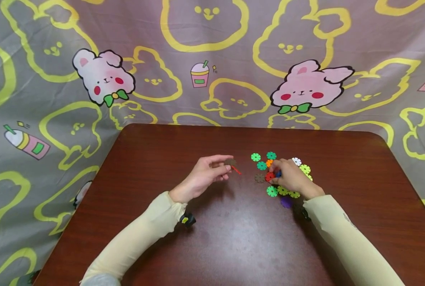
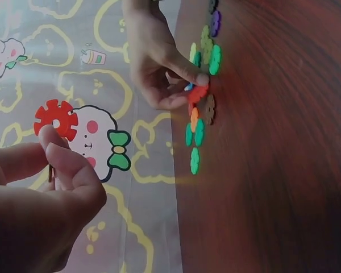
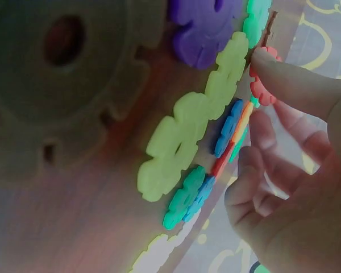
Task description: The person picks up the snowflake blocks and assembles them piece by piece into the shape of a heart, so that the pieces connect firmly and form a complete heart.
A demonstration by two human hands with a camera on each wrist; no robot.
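My left hand (image 1: pixel 210 174) is raised over the table at the middle and pinches a brown notched plastic disc (image 1: pixel 230 161). A red notched disc (image 2: pixel 68 118) sticks out from the brown one, the two appearing joined. Over the group of discs on the right, my right hand (image 1: pixel 290 174) pinches another red disc (image 3: pixel 263 94) between thumb and fingers. Around it lie a brown disc (image 1: pixel 259 178), an orange disc (image 1: pixel 269 163), a blue disc (image 3: pixel 228 128) and a bright green disc (image 1: pixel 272 191).
More loose discs spread about the right hand: a purple one (image 1: pixel 286 202), a white one (image 1: pixel 296 161) and several yellow-green ones (image 1: pixel 305 169). They lie on a dark brown wooden table (image 1: pixel 155 159). A patterned cloth (image 1: pixel 233 71) hangs behind it.
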